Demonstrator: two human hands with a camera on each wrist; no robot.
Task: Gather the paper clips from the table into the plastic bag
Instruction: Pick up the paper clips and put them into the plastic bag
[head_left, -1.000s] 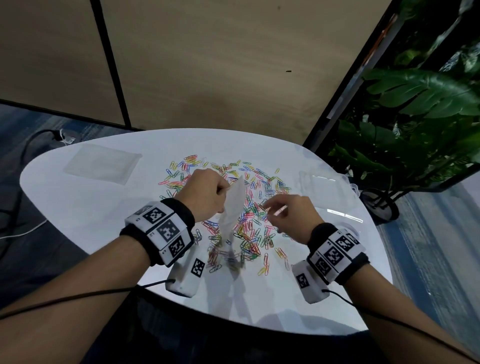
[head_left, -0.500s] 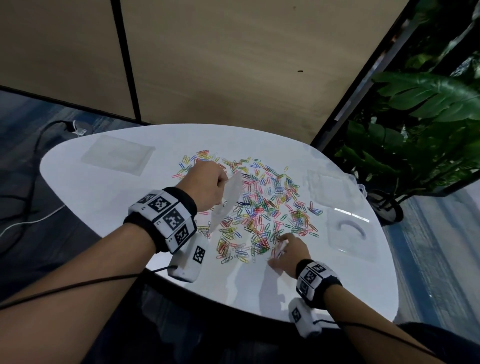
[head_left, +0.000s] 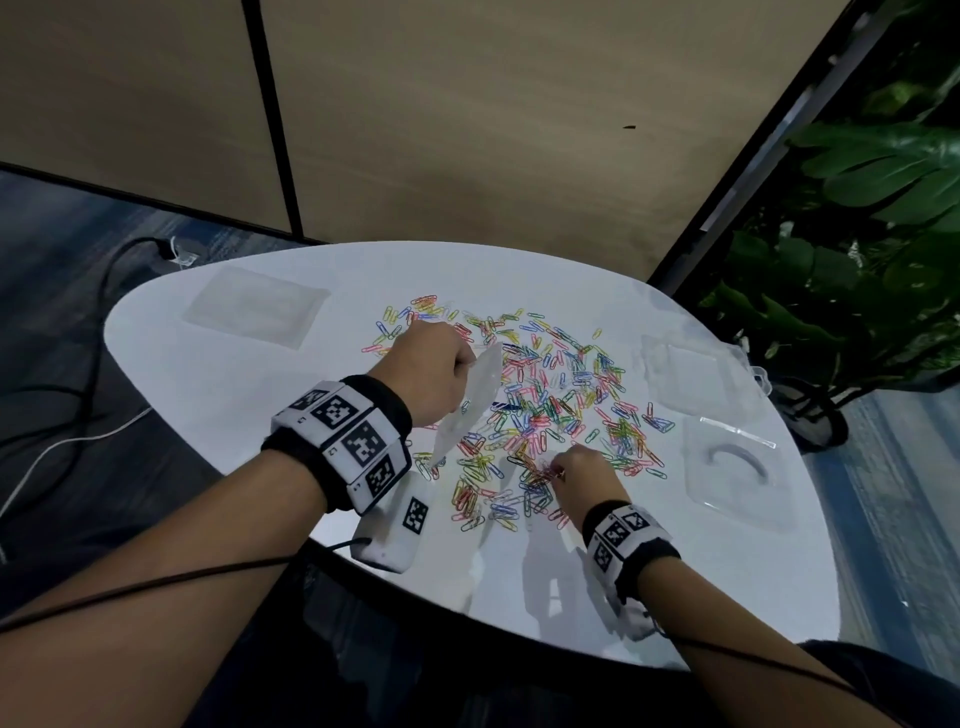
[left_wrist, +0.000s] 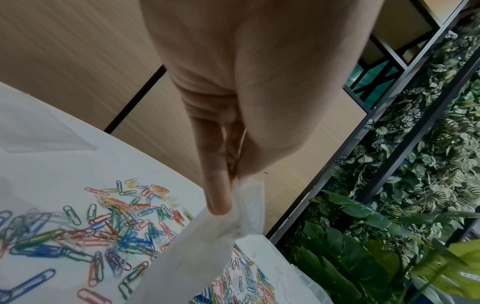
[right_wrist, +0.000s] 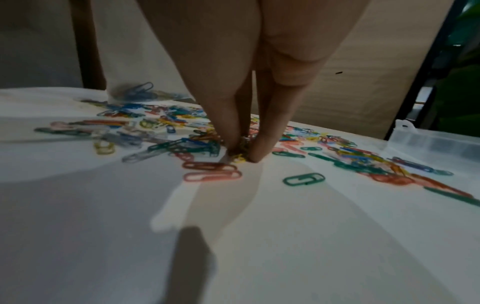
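Observation:
Many coloured paper clips (head_left: 545, 405) lie scattered over the middle of the white table (head_left: 208, 395). My left hand (head_left: 431, 374) pinches the top edge of a clear plastic bag (head_left: 470, 405), which hangs down to the table; the pinch shows in the left wrist view on the bag (left_wrist: 207, 246). A few clips sit in the bag's bottom (right_wrist: 140, 91). My right hand (head_left: 576, 473) is down at the pile's near edge, its fingertips (right_wrist: 259, 152) pinching a small bunch of clips (right_wrist: 240, 157) against the table.
A flat clear bag (head_left: 254, 312) lies at the table's far left. Two clear plastic trays (head_left: 691, 379) (head_left: 737, 473) sit on the right side. A leafy plant (head_left: 857, 260) stands beyond the right edge, and cables (head_left: 78, 415) run on the floor at left.
My right hand left the bag's mouth, dropped to the near edge of the pile and closed its fingertips on clips. The left hand keeps holding the bag up.

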